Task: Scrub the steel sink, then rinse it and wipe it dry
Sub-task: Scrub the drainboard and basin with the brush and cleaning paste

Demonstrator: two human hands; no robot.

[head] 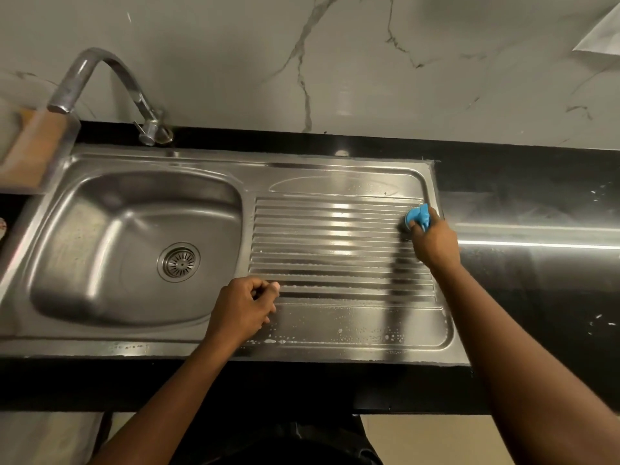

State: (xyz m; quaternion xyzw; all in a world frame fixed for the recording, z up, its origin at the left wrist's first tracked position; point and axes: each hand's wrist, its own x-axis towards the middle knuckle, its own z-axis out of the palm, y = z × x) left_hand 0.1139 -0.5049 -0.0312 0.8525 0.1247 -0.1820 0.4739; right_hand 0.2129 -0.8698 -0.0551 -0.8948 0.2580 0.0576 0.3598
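Spanning the black worktop: one steel sink, set flush, with the basin at the left, a round drain strainer in its floor, and a ribbed drainboard at the right. Curved tap: mounted behind the basin, spout arching to the left. Right grip, a bare hand: clamped on a blue scrubber, which sits against the far right end of the drainboard ribs, near the back corner. Left grip, a bare hand: fingers curled together in a loose fist, thumb against the forefinger, nothing visible inside; it rests on the flat front strip of the drainboard, just right of the basin. Suds: small white bubbles scattered along that front strip and between the nearer ribs. Wall: pale marble with grey veins. Brown object: blurred, at the sink's back left corner; its kind cannot be told.
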